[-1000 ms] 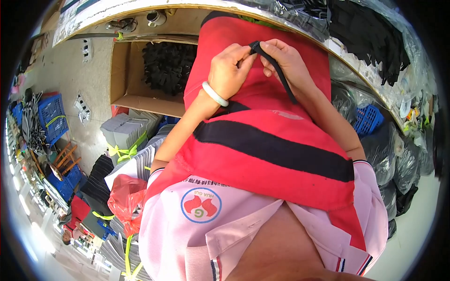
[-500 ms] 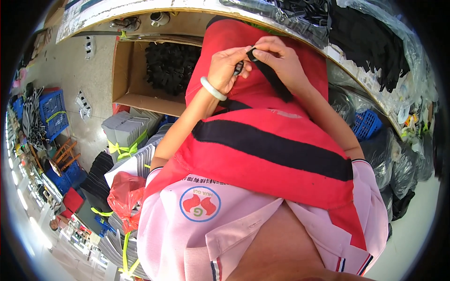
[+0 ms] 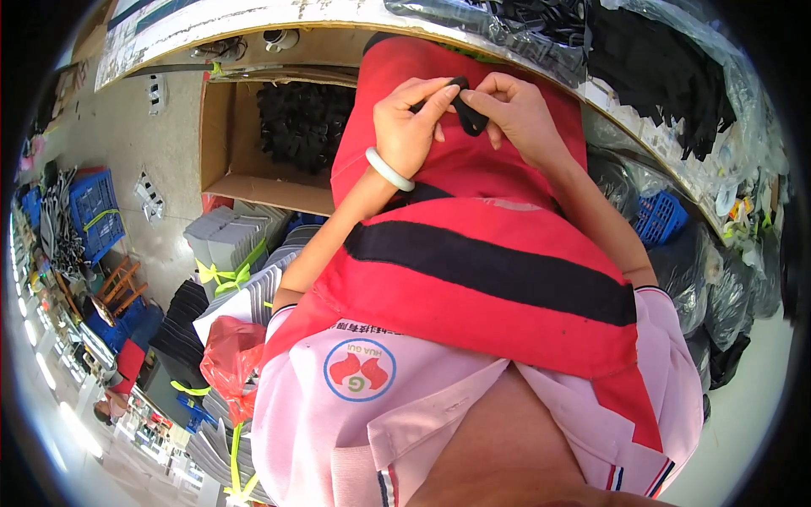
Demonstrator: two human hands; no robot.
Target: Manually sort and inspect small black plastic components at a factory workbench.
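Note:
Over my lap, covered by a red apron [image 3: 473,186], both hands pinch a short black strap [image 3: 473,120]. My left hand [image 3: 405,127], with a pale bangle [image 3: 389,169] at its wrist, grips one end between thumb and fingers. My right hand [image 3: 524,118] pinches the strap from the other side, and a folded loop hangs between the two. A small dark bit shows at the left fingers, mostly hidden by them; its kind I cannot tell.
An open cardboard box [image 3: 228,182] with many black pieces stands left of my knees. A worktable [image 3: 338,12] arcs across the front, bearing black straps [image 3: 659,72] at right. Grey stacked sheets [image 3: 224,237] lie at left, a blue basket [image 3: 659,218] and dark bags [image 3: 718,313] at right.
The strap's long tail beneath my right hand has been drawn up into a short loop. My left hand has turned, hiding the dark buckle-like piece that showed in it before.

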